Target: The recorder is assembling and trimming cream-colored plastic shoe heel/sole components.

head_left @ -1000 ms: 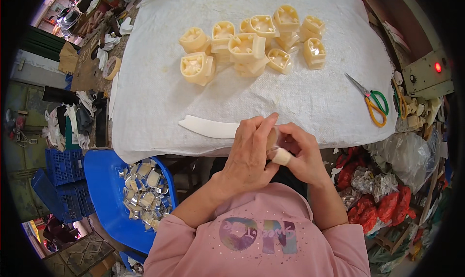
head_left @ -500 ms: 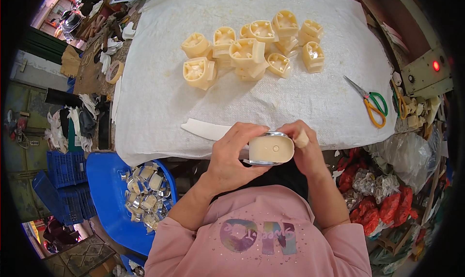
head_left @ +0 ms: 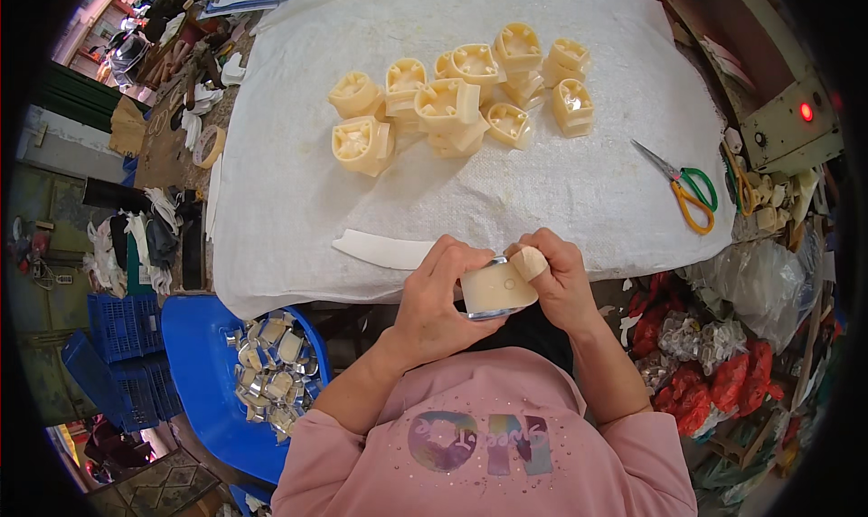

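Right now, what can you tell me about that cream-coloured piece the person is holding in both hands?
The cream piece is a small, blocky moulded part that looks like plastic, smooth and pale, with a small round mark on the side facing the camera. A shiny metal part shows at its lower and upper left edges. It is held off the table, in front of the person's chest, near the edge of the white cloth. The left hand wraps it from the left; the right hand grips it from the right, a bandaged fingertip pressing its top.
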Demonstrator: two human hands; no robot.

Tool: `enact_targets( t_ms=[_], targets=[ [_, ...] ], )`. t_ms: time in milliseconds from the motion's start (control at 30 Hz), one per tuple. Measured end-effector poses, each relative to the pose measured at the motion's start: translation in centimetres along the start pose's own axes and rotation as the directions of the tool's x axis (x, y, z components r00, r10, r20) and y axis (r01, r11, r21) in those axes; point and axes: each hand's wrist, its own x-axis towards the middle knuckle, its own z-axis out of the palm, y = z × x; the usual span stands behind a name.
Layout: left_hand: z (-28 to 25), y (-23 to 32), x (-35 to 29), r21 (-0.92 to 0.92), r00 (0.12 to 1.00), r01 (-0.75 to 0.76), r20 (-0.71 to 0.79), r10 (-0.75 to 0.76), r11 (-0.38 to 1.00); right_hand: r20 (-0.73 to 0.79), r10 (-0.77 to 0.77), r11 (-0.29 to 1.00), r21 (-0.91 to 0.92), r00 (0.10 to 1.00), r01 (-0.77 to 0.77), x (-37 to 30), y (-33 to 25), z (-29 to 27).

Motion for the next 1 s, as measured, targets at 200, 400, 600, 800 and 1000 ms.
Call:
enact_targets(
  t_ms=[200,400,600,800,1000],
  targets=[
    [0.3,0.8,0.8,0.117,0.993,-0.093,-0.055,0.100,0.989,0.089,0.173,0.884,0.426,0.981,-0.194,-0.2,0.3,-1.1],
    [2.0,1.1,0.5,0.185,0.982,-0.086,-0.153,0.115,0.979,0.017,0.106,0.917,0.386,0.994,-0.105,-0.3,-0.2,-0.2],
    [2.7,0.6,0.7,0.315,0.970,-0.073,-0.196,0.141,0.946,-0.112,0.175,0.939,0.319,0.978,-0.131,-0.2,0.9,0.4],
    [3.0,0.7,0.3,0.292,0.958,-0.012,-0.270,0.095,0.956,-0.034,0.246,0.722,0.673,0.969,-0.160,-0.3,-0.8,1.5],
    [3.2,0.4,0.8,0.407,0.934,-0.038,-0.310,0.177,0.913,-0.233,0.192,0.904,0.421,0.953,-0.079,0.8,-0.7,3.4]
  ],
)
